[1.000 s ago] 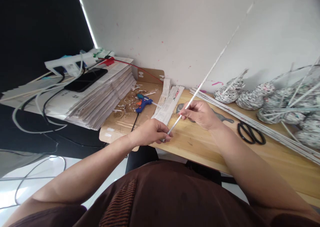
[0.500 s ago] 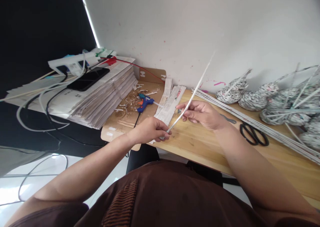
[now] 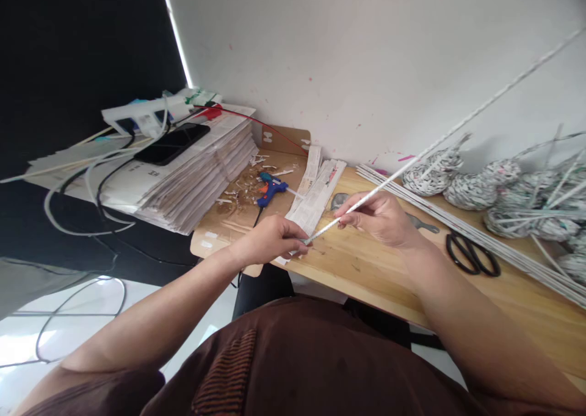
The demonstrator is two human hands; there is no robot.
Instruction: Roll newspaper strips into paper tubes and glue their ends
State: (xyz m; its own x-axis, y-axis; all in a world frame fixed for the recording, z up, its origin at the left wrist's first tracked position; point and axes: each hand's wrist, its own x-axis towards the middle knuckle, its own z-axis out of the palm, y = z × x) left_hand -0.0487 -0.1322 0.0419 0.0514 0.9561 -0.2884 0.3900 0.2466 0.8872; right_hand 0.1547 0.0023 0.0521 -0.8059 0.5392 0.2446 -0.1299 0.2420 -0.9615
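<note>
A long thin white paper tube (image 3: 439,140) slants up to the right from between my hands and reaches the frame's right edge. My left hand (image 3: 279,240) pinches its lower end above the table's front edge. A little further up the tube, my right hand (image 3: 378,219) has thumb and fingers closed on it. Flat newspaper strips (image 3: 315,190) lie just beyond my left hand. A grey tool (image 3: 425,224) is partly hidden behind my right hand.
A blue glue gun (image 3: 272,193) and paper scraps lie on cardboard (image 3: 220,224). At left is a tall paper stack (image 3: 192,184) bearing a black phone (image 3: 174,144) and cables. Black scissors (image 3: 471,254), long paper tubes (image 3: 494,245) and woven paper pieces (image 3: 469,187) are at right.
The tube's upper part has swung down to the right, and its far end now reaches the frame's right edge. My right hand has moved slightly right and down. Both hands still hold the tube.
</note>
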